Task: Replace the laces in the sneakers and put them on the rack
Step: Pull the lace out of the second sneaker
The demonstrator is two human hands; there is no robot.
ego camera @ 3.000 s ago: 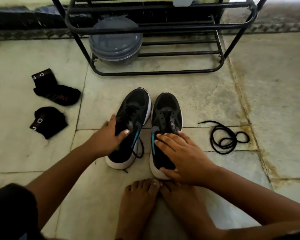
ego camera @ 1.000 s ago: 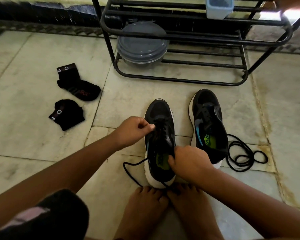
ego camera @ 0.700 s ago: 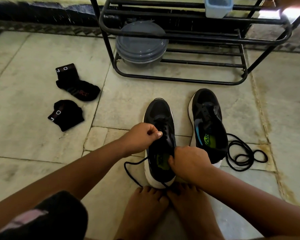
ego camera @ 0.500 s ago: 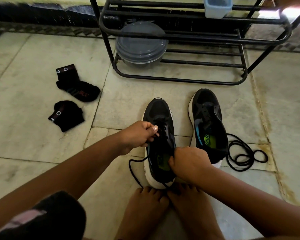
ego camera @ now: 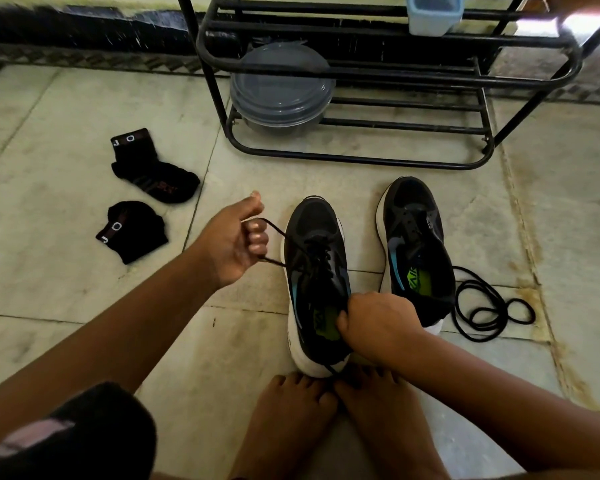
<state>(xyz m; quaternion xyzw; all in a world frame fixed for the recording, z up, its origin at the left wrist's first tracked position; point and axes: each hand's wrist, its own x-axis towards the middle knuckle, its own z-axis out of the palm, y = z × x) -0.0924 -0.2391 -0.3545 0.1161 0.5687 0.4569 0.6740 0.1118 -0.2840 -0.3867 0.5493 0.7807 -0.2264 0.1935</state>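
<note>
Two black mesh sneakers with white soles on the pale stone floor. Left hand (ego camera: 234, 242), fingers (ego camera: 257, 235) curled around a loop of thin black lace (ego camera: 274, 227) pulled out sideways from the nearer sneaker (ego camera: 314, 271), just right of those fingers. Right hand (ego camera: 374, 323) gripping the collar at that sneaker's heel, fingers bent over the rim. Second, unlaced sneaker (ego camera: 418, 247) beyond the right fingers, close beside the first. Loose coil of black lace (ego camera: 489, 310) lying right of those fingers, touching the unlaced sneaker. Black metal tube rack (ego camera: 361, 159) farther out, past both sneakers, carrying grey lidded plastic containers (ego camera: 281, 88). Two black socks (ego camera: 153, 174) left of the left fingers, well apart.
</note>
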